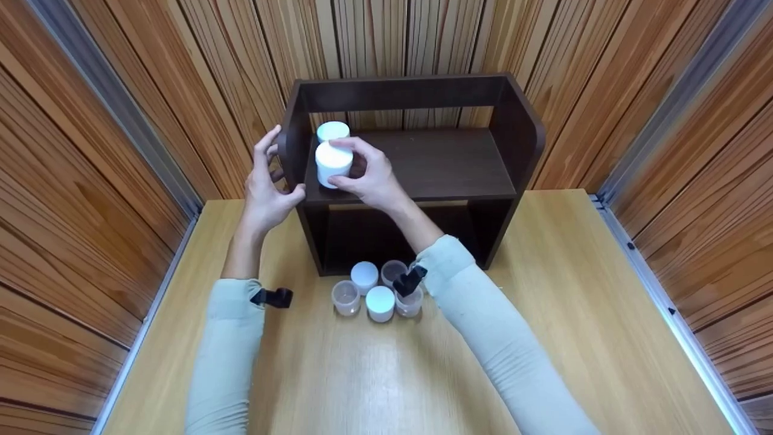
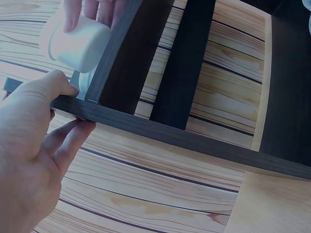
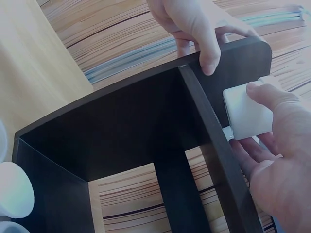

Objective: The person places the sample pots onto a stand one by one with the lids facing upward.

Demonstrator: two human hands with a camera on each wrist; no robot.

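Observation:
My right hand (image 1: 377, 178) grips a white jar (image 1: 334, 164) at the left end of the dark brown shelf unit's (image 1: 435, 160) upper board. Thumb and fingers lie on opposite sides of the jar in the right wrist view. Just behind it stands another white-topped jar (image 1: 333, 130), partly hidden. Something translucent (image 3: 227, 132) shows between the held jar and the board; what it is I cannot tell. My left hand (image 1: 266, 193) holds the unit's left side panel (image 2: 170, 138), its thumb inside and fingers outside.
In front of the unit, two white-topped jars (image 1: 380, 303) and several clear cups (image 1: 346, 298) stand grouped on the wooden table (image 1: 326, 374). The right sleeve partly covers them. Wood-panelled walls (image 1: 78, 199) enclose the table at the back and sides.

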